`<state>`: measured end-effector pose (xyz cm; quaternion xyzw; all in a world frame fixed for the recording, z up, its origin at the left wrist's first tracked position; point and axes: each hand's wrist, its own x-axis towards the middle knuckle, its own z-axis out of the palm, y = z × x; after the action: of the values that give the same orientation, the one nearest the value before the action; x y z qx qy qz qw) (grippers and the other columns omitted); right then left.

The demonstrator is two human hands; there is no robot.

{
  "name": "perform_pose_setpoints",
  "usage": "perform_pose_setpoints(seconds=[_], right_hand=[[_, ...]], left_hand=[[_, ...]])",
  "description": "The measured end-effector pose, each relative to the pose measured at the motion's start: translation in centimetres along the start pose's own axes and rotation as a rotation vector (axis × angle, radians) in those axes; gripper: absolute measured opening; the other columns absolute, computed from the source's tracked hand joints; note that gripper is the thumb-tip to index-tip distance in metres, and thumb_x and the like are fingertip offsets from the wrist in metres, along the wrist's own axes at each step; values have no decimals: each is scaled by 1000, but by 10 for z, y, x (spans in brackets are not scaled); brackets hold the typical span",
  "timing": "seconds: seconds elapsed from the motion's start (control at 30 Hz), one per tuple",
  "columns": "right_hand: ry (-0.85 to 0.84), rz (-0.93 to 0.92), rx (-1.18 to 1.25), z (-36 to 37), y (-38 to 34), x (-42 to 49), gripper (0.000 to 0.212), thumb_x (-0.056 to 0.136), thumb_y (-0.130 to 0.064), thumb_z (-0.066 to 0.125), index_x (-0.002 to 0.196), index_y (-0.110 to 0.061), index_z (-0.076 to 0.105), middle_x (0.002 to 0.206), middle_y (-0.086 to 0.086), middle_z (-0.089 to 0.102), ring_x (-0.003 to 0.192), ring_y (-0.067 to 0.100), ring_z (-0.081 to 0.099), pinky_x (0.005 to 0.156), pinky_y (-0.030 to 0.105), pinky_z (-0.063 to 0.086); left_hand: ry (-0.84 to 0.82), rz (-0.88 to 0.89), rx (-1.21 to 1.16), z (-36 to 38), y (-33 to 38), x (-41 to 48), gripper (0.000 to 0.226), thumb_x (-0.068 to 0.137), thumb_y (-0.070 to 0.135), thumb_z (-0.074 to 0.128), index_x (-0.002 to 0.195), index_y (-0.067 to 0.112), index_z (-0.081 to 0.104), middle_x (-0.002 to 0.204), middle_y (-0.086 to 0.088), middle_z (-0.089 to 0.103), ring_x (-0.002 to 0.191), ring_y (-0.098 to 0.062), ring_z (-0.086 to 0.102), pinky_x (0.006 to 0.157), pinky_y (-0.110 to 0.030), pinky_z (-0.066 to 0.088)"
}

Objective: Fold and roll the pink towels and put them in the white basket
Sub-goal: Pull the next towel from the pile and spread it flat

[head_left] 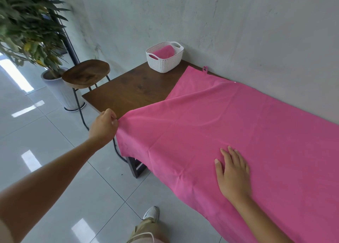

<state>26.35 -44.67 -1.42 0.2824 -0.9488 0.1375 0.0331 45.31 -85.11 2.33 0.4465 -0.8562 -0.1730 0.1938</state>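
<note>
Dark wooden worktop (128, 90): white basket (165, 63) at far edge; pink towel (238, 125) spread across right portion, overhanging near edge.

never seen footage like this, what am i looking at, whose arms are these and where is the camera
There is no machine here. The one picture comes from a camera worn on a person's head, looking forward and down, so the two bare arms are that person's own. A big pink towel is spread over a brown table that stands against a wall, and its near edge hangs over the table's side. The left hand pinches a corner of the towel and holds it slightly raised. The right hand lies flat on the towel, fingers straight. At the table's far end stands a white basket with a rolled towel already in it. Beside the table are a stool and a plant.
</note>
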Motion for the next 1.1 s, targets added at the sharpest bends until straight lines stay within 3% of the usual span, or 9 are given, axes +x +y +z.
perform_pose_setpoints(seconds=[0.1, 0.27, 0.4, 0.8, 0.97, 1.1], right_hand=[[8, -6, 26, 1, 1, 1, 62, 98, -52, 27, 143, -18, 54, 155, 5, 45, 145, 28, 36, 118, 47, 28], [-9, 26, 88, 1, 3, 9, 45, 98, -36, 59, 140, -19, 57, 154, 3, 46, 144, 26, 36, 118, 44, 24], [-8, 57, 118, -1, 7, 26, 44, 98, -35, 60, 140, -20, 57, 154, 0, 45, 144, 23, 34, 118, 41, 21], [52, 252, 92, 8, 12, 122, 47, 100, -38, 51, 143, -19, 53, 153, -2, 44, 145, 22, 32, 120, 47, 27], [86, 339, 44, 19, 8, 156, 59, 100, -52, 31, 141, -18, 55, 151, 1, 47, 142, 25, 37, 118, 49, 30], [114, 368, -23, 22, 0, 161, 60, 100, -51, 27, 140, -18, 56, 149, 2, 49, 139, 25, 40, 117, 47, 30]], left_hand=[[14, 65, 4, 2, 26, 5, 6, 96, 12, 54, 95, 18, 55, 93, 1, 59, 83, -19, 57, 67, -32, 47], [-97, 191, -18, 23, 67, 38, 10, 91, 14, 56, 100, 19, 58, 98, 1, 57, 88, -22, 57, 72, -37, 50], [-218, 277, -29, 48, 109, 82, 15, 90, 20, 59, 104, 18, 60, 102, -1, 56, 94, -25, 58, 81, -43, 53], [-429, 616, -156, 143, 251, 241, 30, 96, 14, 62, 123, 3, 66, 123, -17, 62, 111, -32, 60, 97, -35, 42], [-518, 570, -230, 188, 307, 282, 39, 96, 9, 59, 134, 3, 57, 133, -14, 59, 122, -33, 56, 98, -35, 44], [-578, 462, -245, 220, 338, 302, 36, 93, 8, 55, 128, -1, 56, 124, -18, 59, 113, -35, 59, 80, -34, 44]])
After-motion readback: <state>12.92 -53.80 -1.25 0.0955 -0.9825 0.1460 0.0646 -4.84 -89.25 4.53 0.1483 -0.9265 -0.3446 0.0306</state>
